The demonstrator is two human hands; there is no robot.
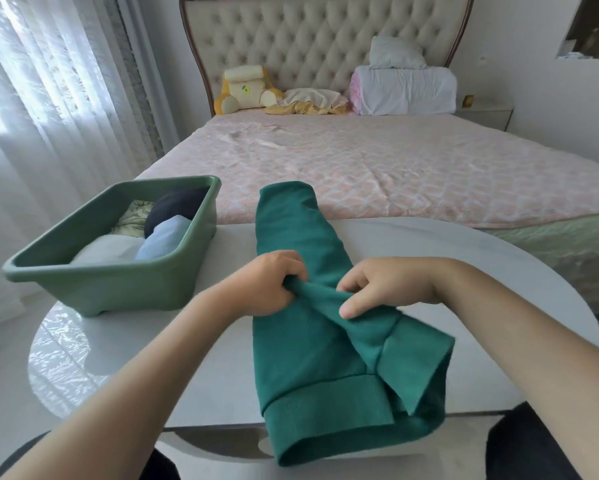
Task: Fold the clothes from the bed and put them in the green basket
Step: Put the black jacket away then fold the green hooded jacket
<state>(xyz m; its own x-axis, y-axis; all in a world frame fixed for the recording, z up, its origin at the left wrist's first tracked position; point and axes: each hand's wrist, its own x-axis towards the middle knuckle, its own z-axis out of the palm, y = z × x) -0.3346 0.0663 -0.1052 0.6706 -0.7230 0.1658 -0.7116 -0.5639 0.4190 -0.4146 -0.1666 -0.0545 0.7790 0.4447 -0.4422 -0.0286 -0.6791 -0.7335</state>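
Observation:
A dark green sweatshirt (305,362) lies lengthwise on the white table (499,271), its ribbed hem hanging over the near edge. My left hand (263,285) grips a raised fold of its cloth near the middle. My right hand (388,289) pinches the same fold just to the right, above a sleeve that lies across the body. The green basket (118,282) stands on the table's left side and holds several folded clothes in white, light blue, dark and patterned fabric.
The bed (377,168) with a pink quilted cover lies beyond the table, with pillows, a rolled white blanket (409,90) and a yellow plush toy (246,88) at the tufted headboard. Sheer curtains (48,98) hang at the left. My dark-clad knees show below the table.

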